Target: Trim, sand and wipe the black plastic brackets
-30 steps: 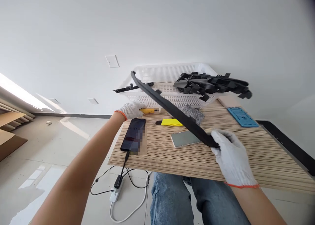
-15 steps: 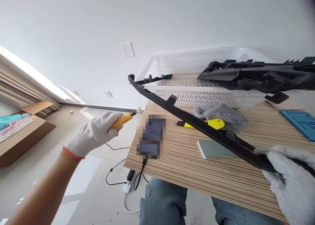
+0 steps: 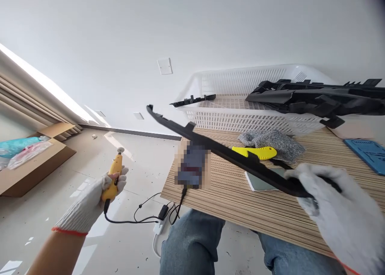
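Head view, far left: a cardboard box (image 3: 45, 170) sat on the floor. In the lower left, our left hand (image 3: 90, 204) was wrapped around the yellow rotary tool (image 3: 116, 166). A second earlier that tool had been at the bench's far left corner, beside the basket; now we had it out over the floor, its pale round tip (image 3: 120, 149) pointing up the frame and its black cable (image 3: 129, 222) trailing right toward the white power strip (image 3: 159, 226). The whole view had shifted too, so the bench (image 3: 222, 200) stood further right. At centre, the long black trim piece (image 3: 222, 149) slanted down to the right above the bench, passing in front of the phone (image 3: 194, 162) and the yellow knife (image 3: 264, 153). On the right, our right hand (image 3: 339, 210) grasped its lower end, as before. We judged that the change left tool and trim both lifted at once, well apart, with the tip touching nothing. Upper right, more black parts (image 3: 300, 98) lay across the white basket (image 3: 222, 120).
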Demonstrator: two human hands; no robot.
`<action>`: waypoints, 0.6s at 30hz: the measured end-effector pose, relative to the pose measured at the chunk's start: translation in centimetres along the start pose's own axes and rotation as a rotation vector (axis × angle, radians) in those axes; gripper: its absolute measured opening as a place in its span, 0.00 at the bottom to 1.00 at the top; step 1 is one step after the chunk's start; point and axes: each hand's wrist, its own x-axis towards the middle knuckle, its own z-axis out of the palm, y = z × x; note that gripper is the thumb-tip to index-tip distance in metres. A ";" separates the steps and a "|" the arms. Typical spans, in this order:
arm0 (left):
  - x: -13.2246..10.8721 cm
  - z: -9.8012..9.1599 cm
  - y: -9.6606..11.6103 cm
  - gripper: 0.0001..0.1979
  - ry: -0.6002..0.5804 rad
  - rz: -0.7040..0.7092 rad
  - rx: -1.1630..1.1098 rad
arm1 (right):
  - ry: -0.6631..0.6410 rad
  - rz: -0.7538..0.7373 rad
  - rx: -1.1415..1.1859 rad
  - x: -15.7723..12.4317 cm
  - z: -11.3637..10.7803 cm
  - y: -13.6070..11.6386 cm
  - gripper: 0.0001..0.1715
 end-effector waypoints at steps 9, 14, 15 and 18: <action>-6.9 1.0 2.4 0.21 -0.149 -0.017 -0.435 | -0.268 0.068 -0.020 -0.2 7.2 -3.9 0.21; -9.5 0.1 1.8 0.28 -0.157 0.005 -0.192 | -0.332 0.153 0.105 0.0 9.6 -4.7 0.18; -9.9 0.0 1.6 0.30 -0.151 0.035 -0.133 | -0.339 0.151 0.137 -0.1 9.9 -4.3 0.18; -10.7 -0.4 0.7 0.31 -0.121 0.235 0.007 | -0.450 0.174 0.227 -0.1 10.2 -2.2 0.20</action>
